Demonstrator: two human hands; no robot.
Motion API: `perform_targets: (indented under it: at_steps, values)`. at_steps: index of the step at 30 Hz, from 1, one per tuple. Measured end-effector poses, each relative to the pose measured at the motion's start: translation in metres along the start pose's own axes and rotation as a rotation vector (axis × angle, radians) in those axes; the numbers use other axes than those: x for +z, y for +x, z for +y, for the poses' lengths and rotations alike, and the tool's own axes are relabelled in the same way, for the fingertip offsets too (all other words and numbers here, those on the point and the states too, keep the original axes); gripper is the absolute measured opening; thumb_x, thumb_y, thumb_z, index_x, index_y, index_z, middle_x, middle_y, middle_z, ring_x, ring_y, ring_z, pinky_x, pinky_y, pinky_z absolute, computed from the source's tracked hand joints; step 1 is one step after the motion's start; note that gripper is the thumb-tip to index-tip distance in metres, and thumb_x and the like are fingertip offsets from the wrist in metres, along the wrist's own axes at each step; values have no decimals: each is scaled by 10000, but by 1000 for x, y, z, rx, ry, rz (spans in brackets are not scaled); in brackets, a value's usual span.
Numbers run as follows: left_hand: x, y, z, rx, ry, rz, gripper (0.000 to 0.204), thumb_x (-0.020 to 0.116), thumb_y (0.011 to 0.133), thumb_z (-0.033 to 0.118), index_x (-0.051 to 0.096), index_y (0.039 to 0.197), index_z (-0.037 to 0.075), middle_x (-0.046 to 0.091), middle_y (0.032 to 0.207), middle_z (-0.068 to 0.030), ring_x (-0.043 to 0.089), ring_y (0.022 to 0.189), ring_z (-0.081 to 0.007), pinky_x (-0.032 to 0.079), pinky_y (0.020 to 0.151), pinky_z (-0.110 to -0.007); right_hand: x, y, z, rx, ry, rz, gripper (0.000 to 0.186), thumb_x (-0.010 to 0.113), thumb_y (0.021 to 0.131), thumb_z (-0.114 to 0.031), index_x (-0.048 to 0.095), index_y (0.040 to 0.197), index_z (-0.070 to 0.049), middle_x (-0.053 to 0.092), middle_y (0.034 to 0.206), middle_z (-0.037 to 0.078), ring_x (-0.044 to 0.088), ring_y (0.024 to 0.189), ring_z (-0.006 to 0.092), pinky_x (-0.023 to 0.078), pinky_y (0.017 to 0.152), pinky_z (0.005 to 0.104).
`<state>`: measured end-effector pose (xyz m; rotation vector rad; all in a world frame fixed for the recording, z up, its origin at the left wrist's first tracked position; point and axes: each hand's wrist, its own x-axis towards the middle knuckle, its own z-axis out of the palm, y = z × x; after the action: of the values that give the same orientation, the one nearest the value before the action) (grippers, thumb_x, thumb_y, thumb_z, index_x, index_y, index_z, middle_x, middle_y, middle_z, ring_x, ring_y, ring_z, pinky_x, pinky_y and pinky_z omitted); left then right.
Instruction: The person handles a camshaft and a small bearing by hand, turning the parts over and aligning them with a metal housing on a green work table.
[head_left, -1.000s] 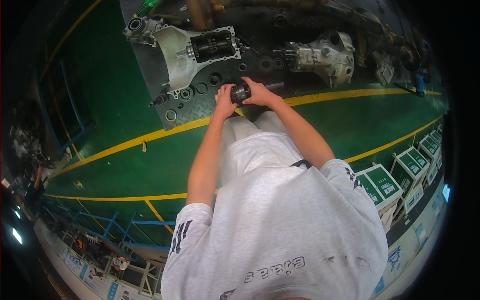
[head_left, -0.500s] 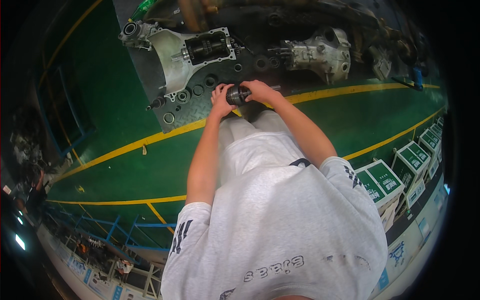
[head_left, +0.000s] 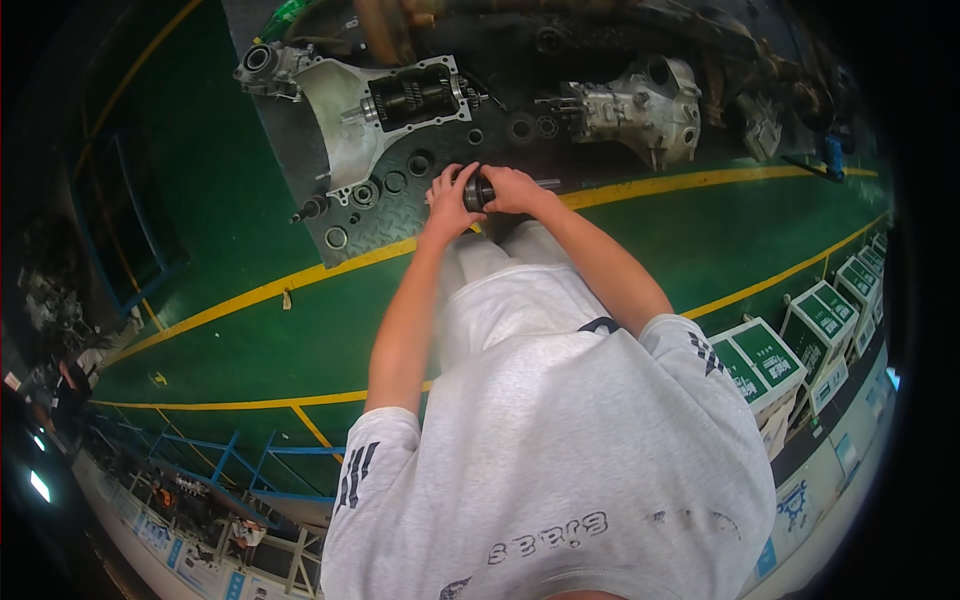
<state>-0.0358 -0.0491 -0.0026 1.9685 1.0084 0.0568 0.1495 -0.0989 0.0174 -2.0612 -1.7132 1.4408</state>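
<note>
Between both hands, close above the mat's near edge, is a dark gear shaft assembly (head_left: 478, 193) with stacked gears or rings. Its bare metal shaft pokes out to the right past my right hand. My left hand (head_left: 452, 205) wraps round the left end, fingers curled over the top. My right hand (head_left: 512, 189) grips the gears from the right side. The fingers cover much of the part. Left of them lie a dark ring (head_left: 421, 162), a thinner ring (head_left: 395, 182) and a bearing (head_left: 365, 193) on the black mat (head_left: 385, 228).
An opened gearbox housing (head_left: 345, 125) with gears inside lies beyond my hands to the left. A second metal housing (head_left: 640, 110) sits far right. A short geared shaft (head_left: 313, 208) and a ring (head_left: 336, 237) rest near the mat's left edge. Green-and-white boxes (head_left: 765, 365) line the right.
My left hand has shifted slightly right and over the gears, covering more of the assembly. My right hand stays near the same place, its fingers closer round the part.
</note>
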Motion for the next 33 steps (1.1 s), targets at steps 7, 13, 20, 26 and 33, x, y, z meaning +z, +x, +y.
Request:
perform_targets:
  at_steps: [7, 13, 20, 26, 33]
  values:
    - [7, 5, 1, 6, -79, 49, 843, 852, 535, 150, 556, 1321, 219, 491, 1317, -92, 469, 1250, -331, 338, 1046, -488, -30, -13, 29, 11, -76, 64, 583, 766, 639, -305, 544, 1102, -29, 639, 1113, 217, 621, 1043, 391, 512, 885, 448]
    - [5, 5, -2, 10, -120, 32, 840, 851, 530, 157, 557, 1314, 226, 490, 1316, -94, 474, 1250, -331, 343, 1046, -489, -82, -57, 102, 157, 68, 151, 603, 745, 671, -291, 556, 1139, 39, 667, 1068, 256, 651, 993, 396, 518, 883, 415]
    - [8, -1, -2, 37, -73, 70, 828, 849, 555, 155, 552, 1325, 216, 493, 1312, -83, 465, 1254, -322, 353, 1031, -487, -83, -66, 68, 255, 940, 18, 394, 405, 991, -277, 573, 1250, -32, 686, 1087, 103, 690, 928, 201, 561, 786, 318]
    - [14, -1, -7, 24, -8, 57, 841, 846, 570, 154, 529, 1347, 210, 493, 1319, -89, 458, 1257, -328, 364, 1025, -499, -19, 35, -5, 227, 1231, 25, 255, 508, 969, -123, 596, 1181, -13, 688, 1078, 114, 706, 931, 209, 574, 769, 314]
    - [7, 0, 9, 33, -16, 52, 853, 851, 576, 165, 514, 1360, 185, 493, 1321, -101, 462, 1245, -336, 374, 1021, -500, 26, 107, 8, 359, 1092, 193, 353, 636, 863, -115, 652, 1210, -49, 716, 1086, 145, 720, 890, 254, 578, 760, 356]
